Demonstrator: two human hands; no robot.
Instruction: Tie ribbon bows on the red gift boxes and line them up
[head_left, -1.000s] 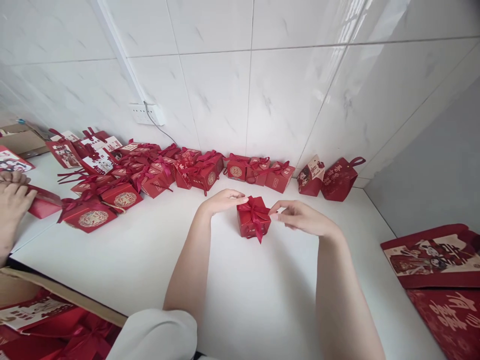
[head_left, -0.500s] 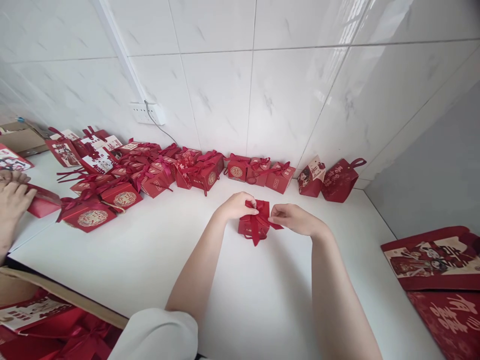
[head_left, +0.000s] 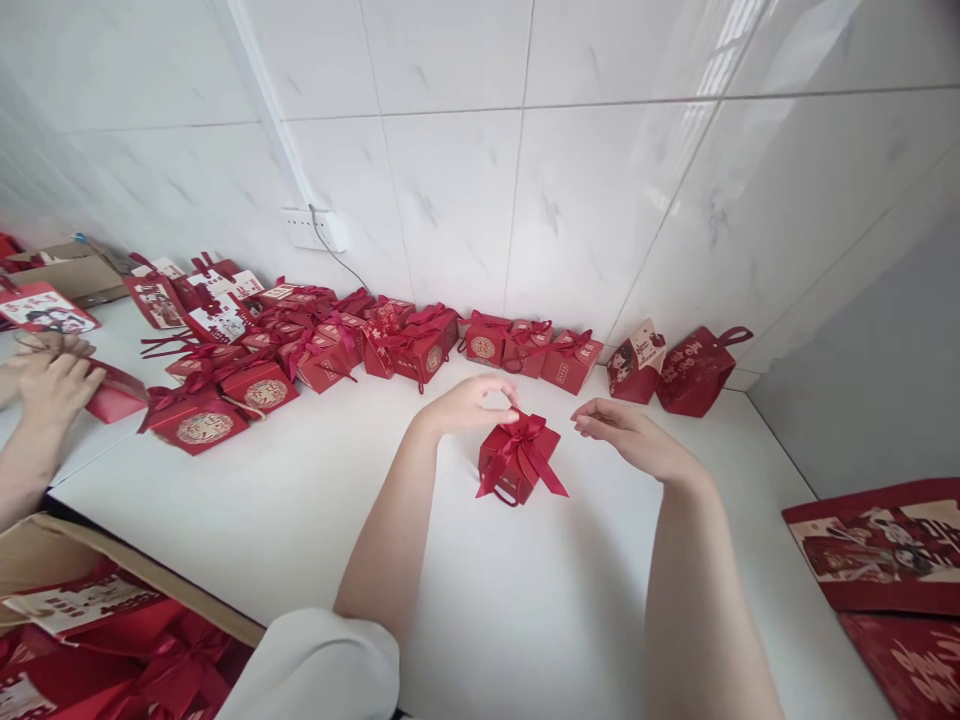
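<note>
A small red gift box point(head_left: 497, 452) stands on the white table in front of me, tied on top with a red ribbon bow point(head_left: 523, 437) whose tails hang down its front. A cord handle loops at its lower front. My left hand point(head_left: 474, 405) is at the box's upper left edge, its fingers curved and a gap showing between thumb and forefinger; the thumb tip is at the bow and appears to touch it. To the right of the box, apart from it, my right hand point(head_left: 626, 432) hovers with loosely bent fingers and holds nothing.
Several ribboned red boxes point(head_left: 199, 428) line the wall from the left. Two taller red boxes point(head_left: 696, 370) stand at back right. Flat red packaging point(head_left: 885, 545) lies at the right edge. A co-worker's hands point(head_left: 60, 385) hold a red box at left; below is a filled carton point(head_left: 150, 570).
My right hand has let go of the ribbon and drawn away to the right. The box has turned, and both bow tails now spread down its front. The view has shifted slightly.
</note>
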